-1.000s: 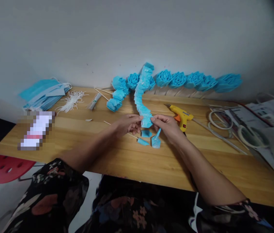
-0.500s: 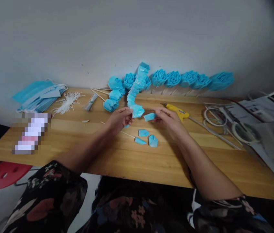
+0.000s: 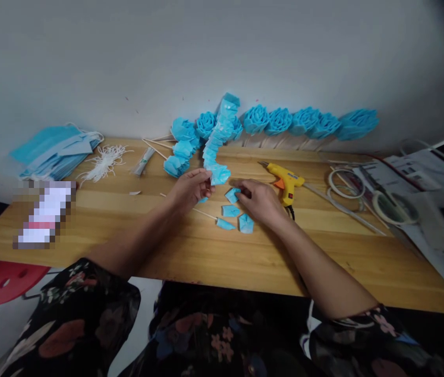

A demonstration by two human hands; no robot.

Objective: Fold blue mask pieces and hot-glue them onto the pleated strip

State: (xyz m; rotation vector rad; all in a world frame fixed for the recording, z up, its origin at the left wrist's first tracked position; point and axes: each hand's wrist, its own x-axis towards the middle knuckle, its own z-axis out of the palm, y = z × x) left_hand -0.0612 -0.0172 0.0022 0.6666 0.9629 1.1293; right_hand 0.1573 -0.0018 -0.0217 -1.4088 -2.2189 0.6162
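My left hand [image 3: 193, 189] is closed, thumb and finger pinching near the lower end of a long curved stack of folded blue petals [image 3: 217, 137]. To its right my right hand [image 3: 260, 199] is low over the table, thumb and fingers at the edge of a folded blue petal [image 3: 232, 196]. Just below lie another folded petal [image 3: 230, 211] and a pointed one [image 3: 246, 223]. A thin wooden stick [image 3: 205, 213] ends in a small rolled blue piece [image 3: 225, 224]. Part of a blue piece [image 3: 203, 200] shows below my left hand.
Blue flowers [image 3: 280, 121] on sticks line the wall, with more flowers [image 3: 178, 165] at left. A yellow glue gun [image 3: 287, 179] lies right of my right hand. Farther out are tape rolls [image 3: 346, 183], face masks [image 3: 55, 152], white cords [image 3: 106, 161] and a blurred-out rectangle [image 3: 45, 214].
My right hand has moved left and down with the folded petal, bringing it beside the other pieces on the table. My left hand keeps its pinch. The glue gun now shows fully.
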